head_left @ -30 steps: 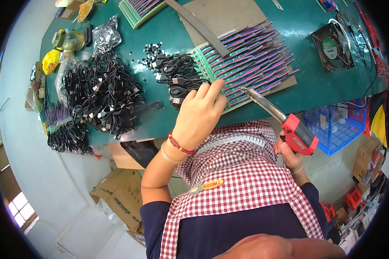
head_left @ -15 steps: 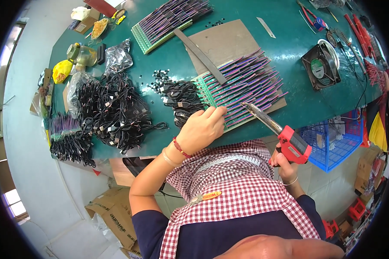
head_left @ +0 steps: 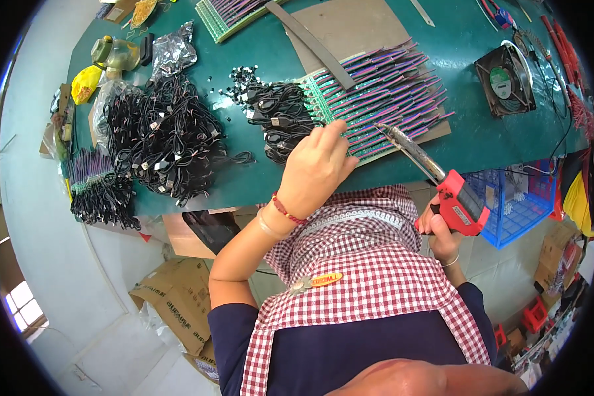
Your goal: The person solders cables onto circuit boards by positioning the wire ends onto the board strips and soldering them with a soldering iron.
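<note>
My right hand (head_left: 442, 234) is wrapped round the red handle of a soldering gun (head_left: 462, 208). Its metal barrel points up and left, with the tip over the near part of a row of green circuit boards (head_left: 320, 99). Pink, blue and dark wires (head_left: 389, 92) fan out from these boards to the right. At the boards' near edge, my left hand (head_left: 315, 162) has its fingers bent together in a pinch; whatever is between the fingertips is hidden. Bundled black USB cables (head_left: 280, 122) lie just left of the boards, close to those fingers.
A metal strip (head_left: 313, 46) lies across the boards and a cardboard sheet (head_left: 356, 26). Left on the green table (head_left: 231, 191) are a large heap of black cables (head_left: 168, 142) and a glass jar (head_left: 122, 54). A fan (head_left: 505, 82) stands at right, above a blue crate (head_left: 518, 204).
The whole view has shifted, so the table sits higher in the picture. My left hand stays at the boards' near edge, and my right hand still holds the soldering gun.
</note>
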Action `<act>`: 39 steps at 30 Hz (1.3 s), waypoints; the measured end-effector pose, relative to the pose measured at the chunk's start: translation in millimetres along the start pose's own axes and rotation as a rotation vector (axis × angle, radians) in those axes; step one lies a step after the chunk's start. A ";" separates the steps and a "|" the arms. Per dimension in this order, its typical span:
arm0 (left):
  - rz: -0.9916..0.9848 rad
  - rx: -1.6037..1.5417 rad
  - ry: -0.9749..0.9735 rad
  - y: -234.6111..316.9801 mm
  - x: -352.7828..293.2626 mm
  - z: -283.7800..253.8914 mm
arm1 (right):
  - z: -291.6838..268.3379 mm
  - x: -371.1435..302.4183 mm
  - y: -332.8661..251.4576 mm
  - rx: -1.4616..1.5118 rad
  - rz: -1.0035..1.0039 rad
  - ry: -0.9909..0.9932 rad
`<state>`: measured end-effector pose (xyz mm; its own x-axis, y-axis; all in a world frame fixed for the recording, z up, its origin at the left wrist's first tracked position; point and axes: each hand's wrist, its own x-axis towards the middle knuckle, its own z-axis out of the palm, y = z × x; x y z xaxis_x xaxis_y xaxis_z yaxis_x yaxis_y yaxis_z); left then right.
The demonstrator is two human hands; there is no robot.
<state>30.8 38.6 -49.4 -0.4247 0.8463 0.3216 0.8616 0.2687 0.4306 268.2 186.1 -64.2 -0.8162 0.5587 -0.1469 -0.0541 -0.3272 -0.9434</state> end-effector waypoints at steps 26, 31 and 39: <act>-0.235 0.322 -0.261 18.4 -5.8 -10.8 | -13.4 -23.5 9.8 -0.106 0.187 -0.054; -0.291 0.110 -0.239 18.4 -3.8 -14.3 | -13.3 -25.0 9.3 -0.106 0.212 -0.040; -0.368 -0.198 -0.182 4.2 1.3 -16.9 | -19.6 -27.0 16.2 -0.119 0.225 -0.077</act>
<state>29.1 33.1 -32.9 -0.6215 0.7829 -0.0286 0.5852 0.4882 0.6474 300.7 180.7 -81.3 -0.8417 0.4207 -0.3384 0.1983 -0.3421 -0.9185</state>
